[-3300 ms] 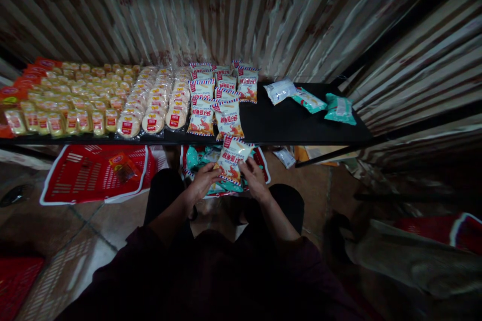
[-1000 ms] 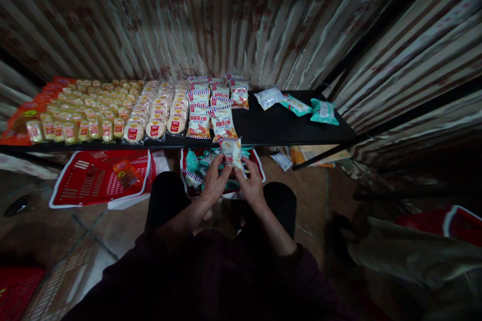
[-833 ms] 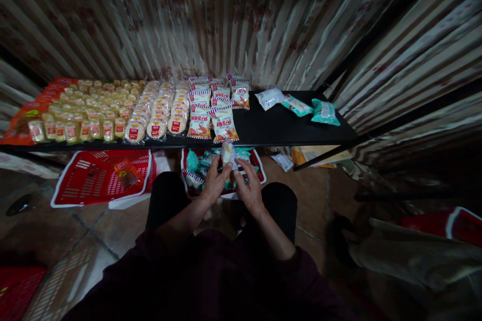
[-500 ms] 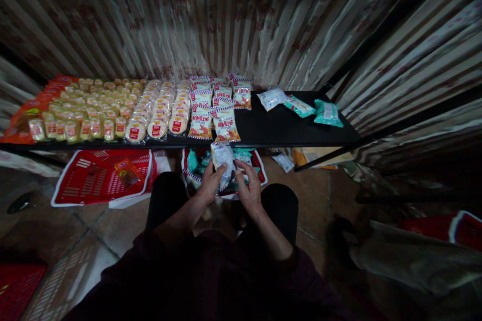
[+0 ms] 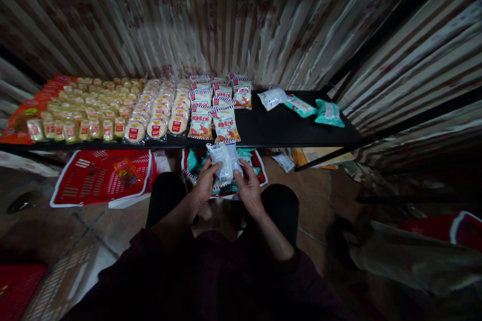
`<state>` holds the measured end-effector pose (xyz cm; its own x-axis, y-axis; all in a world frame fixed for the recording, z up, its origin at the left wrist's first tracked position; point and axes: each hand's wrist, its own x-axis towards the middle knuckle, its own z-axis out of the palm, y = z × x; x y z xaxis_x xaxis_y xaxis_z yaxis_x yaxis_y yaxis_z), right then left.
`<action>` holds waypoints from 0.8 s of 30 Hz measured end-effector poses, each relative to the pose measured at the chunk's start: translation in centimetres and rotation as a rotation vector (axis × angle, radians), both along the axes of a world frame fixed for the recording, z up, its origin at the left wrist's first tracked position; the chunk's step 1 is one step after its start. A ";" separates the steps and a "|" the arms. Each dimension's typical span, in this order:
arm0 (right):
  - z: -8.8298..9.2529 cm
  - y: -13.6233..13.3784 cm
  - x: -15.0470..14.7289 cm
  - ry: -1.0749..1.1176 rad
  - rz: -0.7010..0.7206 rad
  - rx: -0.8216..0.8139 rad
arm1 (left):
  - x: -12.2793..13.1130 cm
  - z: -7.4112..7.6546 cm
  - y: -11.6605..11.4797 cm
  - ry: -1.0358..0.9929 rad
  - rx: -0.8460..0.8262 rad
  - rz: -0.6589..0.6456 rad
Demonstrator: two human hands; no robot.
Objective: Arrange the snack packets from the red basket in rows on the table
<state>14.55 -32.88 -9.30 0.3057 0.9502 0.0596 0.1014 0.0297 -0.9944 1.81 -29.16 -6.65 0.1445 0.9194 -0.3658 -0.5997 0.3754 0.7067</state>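
Between my two hands is a snack bag (image 5: 225, 160), its pale back with small print and a centre seam facing me. My left hand (image 5: 206, 178) grips its left edge, thumb on top. My right hand (image 5: 248, 185) grips the right edge the same way. Just below the bag is a red basket (image 5: 265, 176) of teal and white packets (image 5: 245, 154), partly covered by my hands. Above, on the black shelf (image 5: 259, 130), stand rows of white and orange snack bags (image 5: 226, 124) with red lettering, their fronts facing me.
Left on the shelf are round crackers (image 5: 156, 128), small yellow wrapped cakes (image 5: 85, 128) and orange packs (image 5: 26, 115). Teal bags (image 5: 328, 113) and a white packet (image 5: 272, 97) lie at its right. A red basket (image 5: 86, 175) sits below left; another person's leg (image 5: 410, 256) is at right.
The snack bag has turned from a slanted, edge-on pose to lie flat with its back toward me. My right fingers have closed onto its right edge.
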 end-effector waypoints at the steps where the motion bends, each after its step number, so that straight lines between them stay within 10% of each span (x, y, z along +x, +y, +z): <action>1: 0.0 0.0 0.0 -0.003 -0.003 0.006 | 0.0 -0.1 0.0 0.010 0.009 -0.003; 24: 1.2 -0.2 1.0 -0.689 0.006 0.276 | 0.3 -1.1 0.3 0.156 0.049 -0.035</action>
